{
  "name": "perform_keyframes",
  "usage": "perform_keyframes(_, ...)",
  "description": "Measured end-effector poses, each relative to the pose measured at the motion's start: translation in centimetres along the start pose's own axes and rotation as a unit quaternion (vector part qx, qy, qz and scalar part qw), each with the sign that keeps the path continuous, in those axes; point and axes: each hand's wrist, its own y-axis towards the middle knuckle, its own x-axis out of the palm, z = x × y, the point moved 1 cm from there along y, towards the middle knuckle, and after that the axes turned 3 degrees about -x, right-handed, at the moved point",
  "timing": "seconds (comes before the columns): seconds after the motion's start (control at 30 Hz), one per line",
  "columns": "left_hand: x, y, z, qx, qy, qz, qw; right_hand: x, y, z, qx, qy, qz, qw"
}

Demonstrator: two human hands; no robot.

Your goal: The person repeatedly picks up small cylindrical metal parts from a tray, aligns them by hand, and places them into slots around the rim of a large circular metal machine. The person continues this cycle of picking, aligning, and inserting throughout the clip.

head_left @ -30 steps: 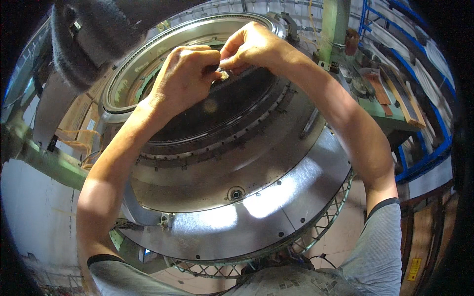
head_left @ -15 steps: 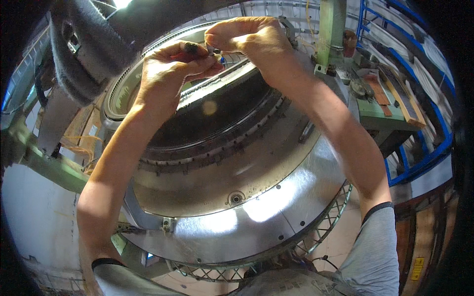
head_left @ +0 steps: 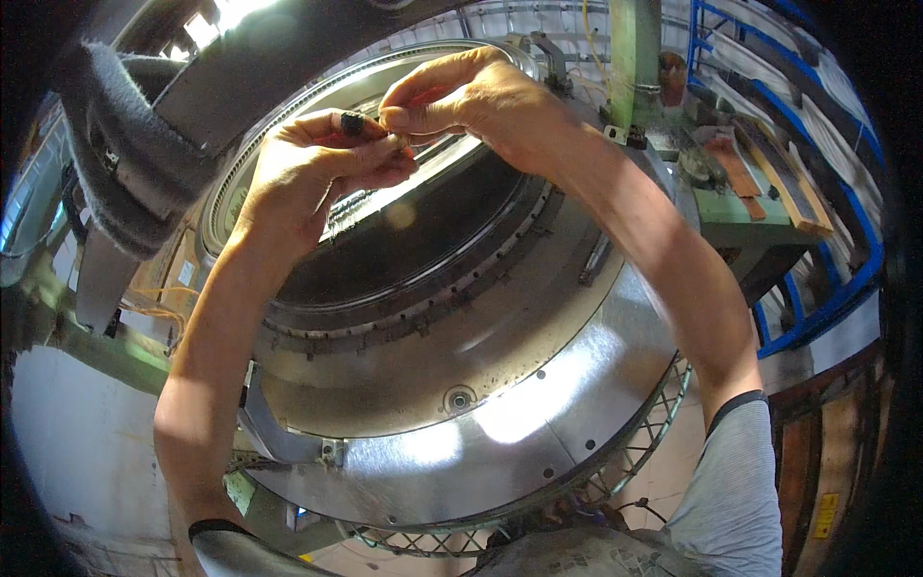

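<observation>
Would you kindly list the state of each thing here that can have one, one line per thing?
left hand: raised, fingers curled, pinching a small dark piece at the fingertips.
right hand: raised, fingertips pinched together against the left hand's.
small dark piece: held off the machine, between both hands.
round metal machine: open in the middle, ring of small parts exposed; whether it turns cannot be told.
shiny outer plate: in place, glaring with reflected light.

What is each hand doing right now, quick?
Left hand: closed, pinching a small dark piece between thumb and fingers.
Right hand: fingertips pinched beside that piece; contents cannot be told.
</observation>
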Motion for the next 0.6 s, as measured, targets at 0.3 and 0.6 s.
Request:
perform_keyframes(0.3,1.8,-0.9,0.2,0.292,0.540,0.103,0.782,-1.8,0.9,0.3,0.115,-0.159,-0.071,0.978)
perform_keyframes(0.6,2.4,-0.5,-0.6,0.373,0.615,0.072,0.691,-1.2,1.0,1.2,0.161,-0.161,-0.125,0.966)
